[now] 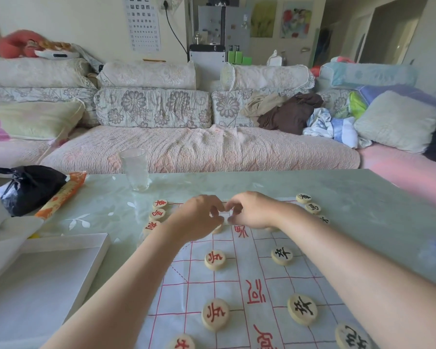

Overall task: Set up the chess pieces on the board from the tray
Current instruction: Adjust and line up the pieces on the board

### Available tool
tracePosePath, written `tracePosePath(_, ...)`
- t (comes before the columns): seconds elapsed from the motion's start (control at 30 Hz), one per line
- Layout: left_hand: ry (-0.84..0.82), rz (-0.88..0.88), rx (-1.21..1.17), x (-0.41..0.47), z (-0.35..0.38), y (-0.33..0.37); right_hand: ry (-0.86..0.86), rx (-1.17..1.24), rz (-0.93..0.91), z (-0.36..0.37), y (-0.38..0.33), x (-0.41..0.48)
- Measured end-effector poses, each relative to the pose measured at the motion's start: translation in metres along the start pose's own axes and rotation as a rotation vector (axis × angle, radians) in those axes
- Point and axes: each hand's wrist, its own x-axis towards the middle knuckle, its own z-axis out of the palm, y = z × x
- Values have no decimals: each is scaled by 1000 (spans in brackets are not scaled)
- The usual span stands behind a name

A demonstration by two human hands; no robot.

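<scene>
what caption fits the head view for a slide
Both bare hands, left hand and right hand, meet over the far edge of a red-lined paper chess board dotted with round wooden pieces.

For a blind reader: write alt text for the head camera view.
Two bare hands, left hand and right hand, meet over the far middle of a paper chess board dotted with round red and black pieces. A glass and white tray sit left.

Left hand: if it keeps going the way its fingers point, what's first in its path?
The left hand points right across the far end of the board. Almost at once it would meet the right hand, whose fingertips nearly touch it already; depth between them is unclear.
</scene>
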Motion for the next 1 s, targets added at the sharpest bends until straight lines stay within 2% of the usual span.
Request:
tracePosePath(0.17,-5,48,-47,-23,26,46,7,-34,43,-11,15,-57)
tracePosePath(0.5,-78,93,2,-46,54,98,140,29,215,10,77,-131)
tracePosePath(0.77,-107,24,49,-44,90,97,152,53,187,25,87,-133)
tracePosePath(1.0,-84,-61,-16,-33,100,93,146,65,128,29,86,-120)
